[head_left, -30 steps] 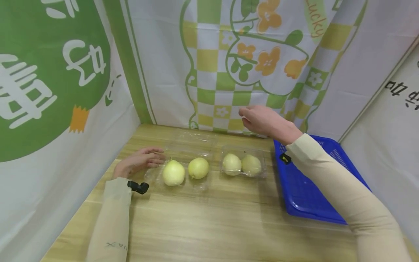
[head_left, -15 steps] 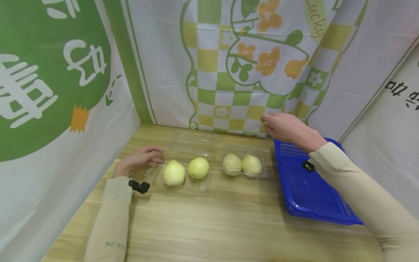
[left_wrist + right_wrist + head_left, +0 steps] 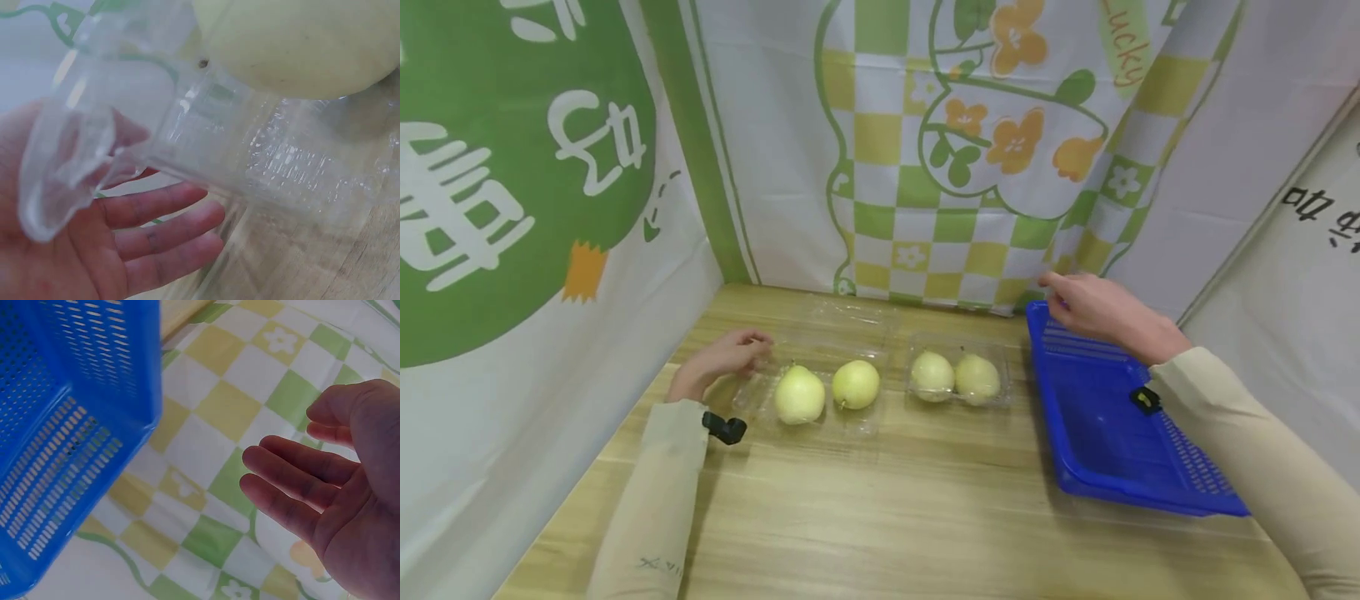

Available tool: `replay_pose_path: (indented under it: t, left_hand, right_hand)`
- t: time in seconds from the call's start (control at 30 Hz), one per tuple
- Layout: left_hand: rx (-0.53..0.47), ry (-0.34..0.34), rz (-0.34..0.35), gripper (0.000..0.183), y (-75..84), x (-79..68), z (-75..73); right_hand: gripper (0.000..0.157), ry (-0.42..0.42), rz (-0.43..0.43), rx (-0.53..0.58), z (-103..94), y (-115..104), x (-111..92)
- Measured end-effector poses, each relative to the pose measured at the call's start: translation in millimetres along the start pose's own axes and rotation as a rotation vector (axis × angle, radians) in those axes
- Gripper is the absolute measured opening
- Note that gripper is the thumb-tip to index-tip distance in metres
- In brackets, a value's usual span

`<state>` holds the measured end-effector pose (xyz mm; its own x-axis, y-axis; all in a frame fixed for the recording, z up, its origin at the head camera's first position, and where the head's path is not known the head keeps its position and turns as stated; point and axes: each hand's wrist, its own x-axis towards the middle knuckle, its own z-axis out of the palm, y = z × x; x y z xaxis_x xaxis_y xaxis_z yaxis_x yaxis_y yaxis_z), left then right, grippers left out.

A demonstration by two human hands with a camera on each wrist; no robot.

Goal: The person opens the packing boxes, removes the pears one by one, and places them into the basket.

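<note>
My left hand (image 3: 726,357) is at the left side of an open clear plastic clamshell box (image 3: 859,427), its fingers loosely extended beside the thin plastic edge in the left wrist view. Whether it touches the plastic I cannot tell. Two pale yellow pears, a left one (image 3: 800,395) and a right one (image 3: 856,385), sit in that box, whose lid (image 3: 844,318) lies folded back. Above the far rim of a blue plastic basket (image 3: 1105,425) hovers my right hand (image 3: 1101,308). Nothing is in it, and its fingers are relaxed in the right wrist view.
A second clear box (image 3: 961,343), closed over two more pears (image 3: 977,380), stands between the open box and the basket. Fabric with a checked pattern (image 3: 917,225) hangs behind the wooden table (image 3: 880,517). White cloth walls flank both sides.
My right hand has moved right and slightly down, from in front of the checked fabric to the basket's far rim. My left hand has barely shifted, its fingers curling slightly more. The pears stay put.
</note>
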<state>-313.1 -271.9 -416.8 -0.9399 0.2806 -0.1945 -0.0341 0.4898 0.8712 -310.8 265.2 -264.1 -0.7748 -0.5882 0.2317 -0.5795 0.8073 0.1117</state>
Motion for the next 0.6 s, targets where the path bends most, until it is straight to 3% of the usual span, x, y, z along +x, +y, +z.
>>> replay_pose_path:
  t: [0.27,0.47,0.6]
  left_hand:
    - [0.165,0.033,0.013,0.048,10.6,-3.6,1.3]
    - [0.313,0.101,0.049,0.049,20.9,-9.1,-0.6]
    - [0.361,0.127,0.079,0.047,28.5,-12.5,0.3]
  right_hand:
    - [0.035,-0.023,0.024,0.060,4.5,16,-17]
    - [0.033,-0.025,0.004,0.042,14.3,38,-36]
    - [0.031,-0.026,0.016,0.036,22.1,54,-51]
